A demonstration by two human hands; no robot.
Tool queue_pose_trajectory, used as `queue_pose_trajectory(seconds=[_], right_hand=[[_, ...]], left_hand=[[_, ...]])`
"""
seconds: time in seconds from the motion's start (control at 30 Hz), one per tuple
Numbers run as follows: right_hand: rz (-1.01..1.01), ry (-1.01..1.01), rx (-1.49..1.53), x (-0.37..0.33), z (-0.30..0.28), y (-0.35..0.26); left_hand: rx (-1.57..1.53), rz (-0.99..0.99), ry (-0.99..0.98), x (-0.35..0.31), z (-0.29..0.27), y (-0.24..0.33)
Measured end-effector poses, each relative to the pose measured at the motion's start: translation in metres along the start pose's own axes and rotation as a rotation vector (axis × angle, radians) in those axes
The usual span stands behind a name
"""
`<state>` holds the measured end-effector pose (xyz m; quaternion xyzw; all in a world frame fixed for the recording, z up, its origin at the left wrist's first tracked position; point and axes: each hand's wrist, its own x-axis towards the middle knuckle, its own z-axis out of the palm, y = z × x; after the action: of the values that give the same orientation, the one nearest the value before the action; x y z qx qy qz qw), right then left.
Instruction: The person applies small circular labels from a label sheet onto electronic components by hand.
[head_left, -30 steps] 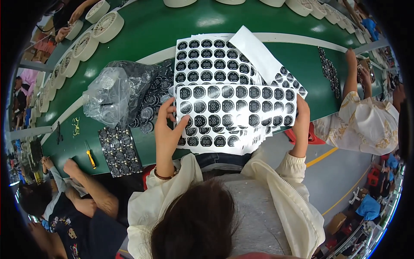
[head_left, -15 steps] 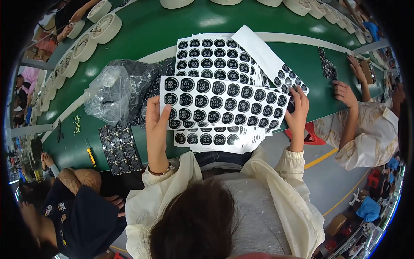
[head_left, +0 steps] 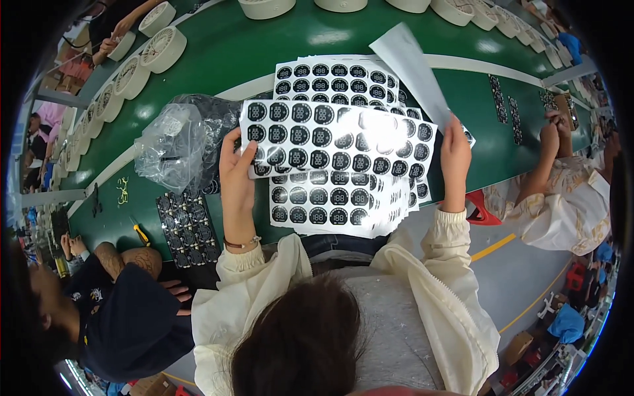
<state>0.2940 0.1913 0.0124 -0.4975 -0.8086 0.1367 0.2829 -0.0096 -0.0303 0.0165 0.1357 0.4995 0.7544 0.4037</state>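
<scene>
My left hand (head_left: 236, 173) pinches the left end of a white sticker sheet (head_left: 309, 146) with rows of round black display labels, thumb on top. The sheet is raised over a thick stack of similar sticker sheets (head_left: 318, 206), and glare washes out part of its right half. My right hand (head_left: 456, 162) is closed on the lower end of a narrow white paper strip (head_left: 415, 74), which slants up and to the left, its blank side showing. My right fingertips are partly hidden. A sliver of labelled sheet peeks out behind that hand.
Left of the stack lies a clear plastic bag (head_left: 173, 148). Nearer me are a panel of dark circuit boards (head_left: 188, 228) and a yellow-handled tool (head_left: 140, 234). White round fan housings (head_left: 163, 49) line the far side. Co-workers sit left and right; circuit strips (head_left: 515, 120) lie at right.
My right hand has left the raised sheet's right end and taken the narrow strip, which has lifted and tilted. The raised sheet has shifted slightly away from me and left.
</scene>
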Motion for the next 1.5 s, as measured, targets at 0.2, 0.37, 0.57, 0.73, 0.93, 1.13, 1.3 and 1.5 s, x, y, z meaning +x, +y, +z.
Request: queue_pose_trajectory(seconds=[0.2, 0.37, 0.57, 0.73, 0.93, 1.13, 1.3, 1.5], right_hand=[[-0.229, 0.334, 0.124, 0.003, -0.031, -0.036], [-0.352, 0.386, 0.213, -0.011, -0.048, -0.063], [-0.221, 0.563, 0.310, -0.021, -0.072, -0.053], [-0.542, 0.227, 0.256, -0.007, -0.079, -0.091], [-0.571, -0.356, 0.071, -0.023, -0.034, -0.098], [-0.519, -0.453, 0.115, -0.038, -0.013, -0.093], [-0.521, -0.448, 0.159, -0.040, -0.012, -0.097], [-0.514, -0.432, 0.157, -0.038, -0.010, -0.094]], left_hand=[[0.048, 0.019, -0.019, 0.030, -0.004, -0.014], [0.070, 0.019, 0.011, 0.034, 0.002, -0.017], [0.037, -0.001, 0.019, 0.034, 0.000, -0.022], [0.059, -0.008, 0.005, 0.033, 0.002, -0.020], [0.072, 0.032, -0.011, 0.036, -0.003, -0.026], [0.051, -0.005, -0.001, 0.034, -0.003, -0.024], [0.219, 0.174, 0.058, 0.030, -0.011, -0.024], [0.852, 0.534, 0.175, -0.029, -0.019, 0.005]])
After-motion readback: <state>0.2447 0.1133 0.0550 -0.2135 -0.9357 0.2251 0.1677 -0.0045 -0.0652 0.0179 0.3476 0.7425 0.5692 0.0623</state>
